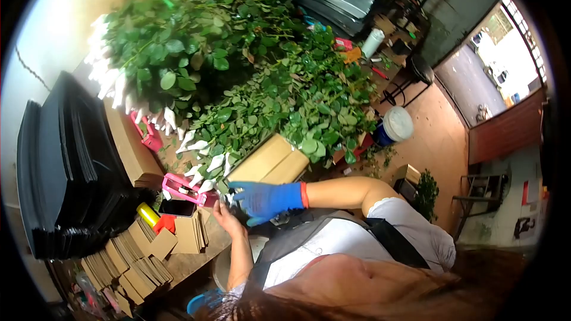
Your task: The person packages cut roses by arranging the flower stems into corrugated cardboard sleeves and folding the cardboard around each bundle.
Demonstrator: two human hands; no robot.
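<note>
My left hand, bare, has its palm turned up and its fingers apart beside the end of a pink tool; no firm grip on it shows. Just to the right, my right hand wears a blue glove with a red cuff, its fingers spread. Small dark and silvery bits between the hands are too blurred to name. White-wrapped flower heads lie just above the hands, with leafy green stems behind them. An open cardboard box sits above the glove.
Cardboard pieces, a dark phone and a yellow roll lie at lower left. Black sheets stand at far left. A larger pile of leafy stems is at the back. Rightward are a white bucket and a stool.
</note>
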